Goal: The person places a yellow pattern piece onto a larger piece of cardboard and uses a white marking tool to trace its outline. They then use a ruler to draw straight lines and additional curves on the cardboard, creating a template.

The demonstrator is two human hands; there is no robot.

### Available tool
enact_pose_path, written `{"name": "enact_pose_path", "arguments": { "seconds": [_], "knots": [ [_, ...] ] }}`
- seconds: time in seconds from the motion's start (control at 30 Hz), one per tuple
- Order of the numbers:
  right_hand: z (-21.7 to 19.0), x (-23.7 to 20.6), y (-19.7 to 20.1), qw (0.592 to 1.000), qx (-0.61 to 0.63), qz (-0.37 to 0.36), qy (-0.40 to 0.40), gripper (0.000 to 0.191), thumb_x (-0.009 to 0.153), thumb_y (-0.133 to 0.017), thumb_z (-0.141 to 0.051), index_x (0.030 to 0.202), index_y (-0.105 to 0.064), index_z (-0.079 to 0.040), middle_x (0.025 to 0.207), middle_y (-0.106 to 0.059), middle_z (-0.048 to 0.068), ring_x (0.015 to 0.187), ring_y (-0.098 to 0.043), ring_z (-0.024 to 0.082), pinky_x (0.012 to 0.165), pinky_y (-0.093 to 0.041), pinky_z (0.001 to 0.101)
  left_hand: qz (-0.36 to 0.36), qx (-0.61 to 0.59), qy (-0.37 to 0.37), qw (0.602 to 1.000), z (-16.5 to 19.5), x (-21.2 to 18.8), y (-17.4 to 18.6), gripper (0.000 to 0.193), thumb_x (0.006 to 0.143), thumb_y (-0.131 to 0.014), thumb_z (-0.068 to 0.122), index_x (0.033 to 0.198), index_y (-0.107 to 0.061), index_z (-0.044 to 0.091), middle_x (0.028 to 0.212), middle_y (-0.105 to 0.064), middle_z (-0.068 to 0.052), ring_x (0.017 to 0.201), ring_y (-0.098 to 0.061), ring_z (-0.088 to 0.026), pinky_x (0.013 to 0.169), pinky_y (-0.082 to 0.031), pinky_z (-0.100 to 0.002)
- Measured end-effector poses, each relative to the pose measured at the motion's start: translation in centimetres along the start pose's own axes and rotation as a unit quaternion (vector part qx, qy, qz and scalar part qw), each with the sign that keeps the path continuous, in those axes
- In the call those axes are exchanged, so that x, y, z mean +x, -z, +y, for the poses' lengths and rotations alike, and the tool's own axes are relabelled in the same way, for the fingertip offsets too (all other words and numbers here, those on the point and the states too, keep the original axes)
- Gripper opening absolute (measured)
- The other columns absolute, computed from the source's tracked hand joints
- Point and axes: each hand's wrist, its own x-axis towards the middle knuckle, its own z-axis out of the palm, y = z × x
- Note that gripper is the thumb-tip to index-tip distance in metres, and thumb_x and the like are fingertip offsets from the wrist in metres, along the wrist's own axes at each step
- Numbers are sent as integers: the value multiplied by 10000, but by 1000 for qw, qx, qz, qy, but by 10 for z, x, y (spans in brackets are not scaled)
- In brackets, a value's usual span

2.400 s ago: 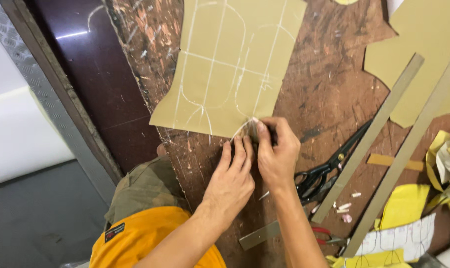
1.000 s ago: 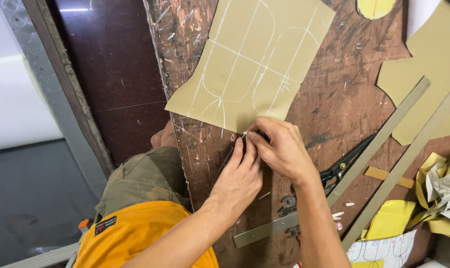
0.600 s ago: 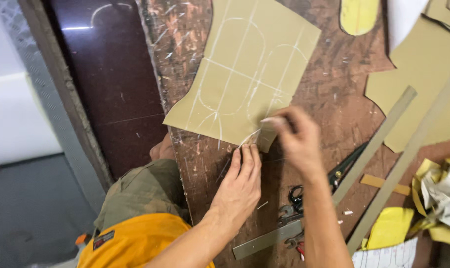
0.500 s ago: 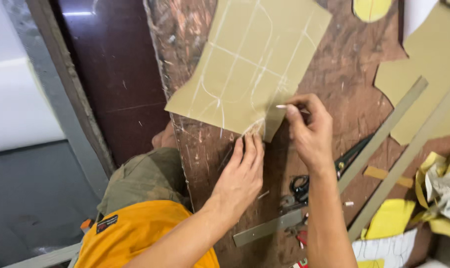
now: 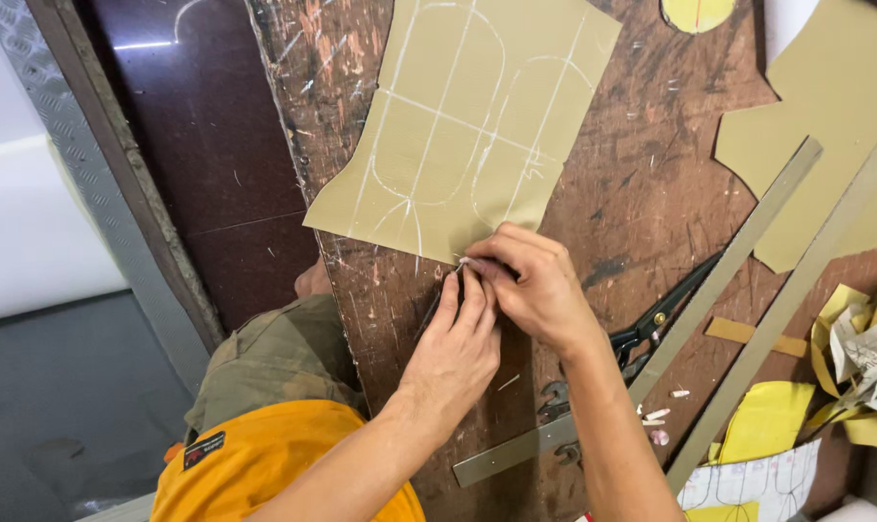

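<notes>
A tan sheet (image 5: pixel 467 116) marked with white chalk lines lies on the scarred wooden bench (image 5: pixel 642 184). My right hand (image 5: pixel 540 290) pinches a small white chalk piece (image 5: pixel 466 261) at the sheet's lower edge. My left hand (image 5: pixel 453 353) lies flat on the bench just below, its fingers straight and together, with the fingertips touching the right hand at the chalk. A dark narrow shape (image 5: pixel 431 311) shows beside the left index finger; I cannot tell what it is.
Black scissors (image 5: pixel 656 319) lie right of my right wrist. Two long metal rulers (image 5: pixel 724 266) (image 5: pixel 806 280) slant across the bench. Another tan sheet (image 5: pixel 825 126) lies at the upper right, with yellow scraps (image 5: pixel 767 420) and crumpled paper (image 5: pixel 869 348) at the lower right. The bench edge (image 5: pixel 293 155) runs along the left.
My right hand swung out to the right along the sheet's edge with the chalk, then came back to meet the left fingertips. The left hand stayed put.
</notes>
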Motion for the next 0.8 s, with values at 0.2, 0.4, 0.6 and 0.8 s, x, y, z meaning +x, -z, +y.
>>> {"name": "enact_pose_path", "arguments": {
  "seconds": [0.2,0.4,0.6,0.8],
  "knots": [
    [-1,-2,-10,992,-53,103,45,123,850,-761,29,967,-728,4,841,-669,103,722,-678,225,642,-528,316,-9,-8,-18,1000,-3,2,1,435,844,-574,288,1084,-747,-30,1325,-600,-277,1372,-391,-502,1160,-242,-605],
    [6,-10,-22,981,-46,189,25,131,855,-745,63,975,-707,28,837,-644,112,679,-638,213,610,-503,312,2,1,-14,1000,-3,0,1,421,834,-570,276,1068,-747,-26,1352,-583,-295,1374,-396,-488,1156,-262,-585],
    [14,-10,-22,961,-97,258,-2,71,904,-763,37,954,-728,1,830,-657,69,641,-602,150,565,-468,277,10,17,-2,1000,-6,3,9,458,852,-546,261,1136,-701,-63,1445,-496,-336,1368,-405,-473,1150,-285,-557],
    [53,-53,6,884,288,325,-175,84,1027,-707,-93,1082,-669,-42,878,-659,29,625,-556,120,586,-446,294,8,32,20,999,8,-4,-16,674,860,-528,248,1421,-488,-124,1482,-448,-312,1383,-390,-444,1159,-281,-533]
  ]
}}
